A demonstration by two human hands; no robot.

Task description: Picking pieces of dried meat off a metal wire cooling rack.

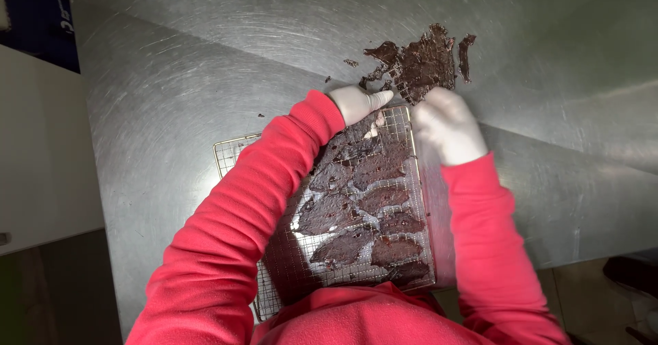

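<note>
Dark dried meat pieces [418,64] best lifted singly onto wire rack [236,150] without overlap, left hand [358,103] fingers together steadying, right hand [445,126] grip hidden, cannot tell.

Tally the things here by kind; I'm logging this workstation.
Gloved hands: 2, left hand, right hand
Wire rack: 1
Dark meat slices on the rack: about 10
Meat pile on the steel table: 1
Total: about 14
</note>
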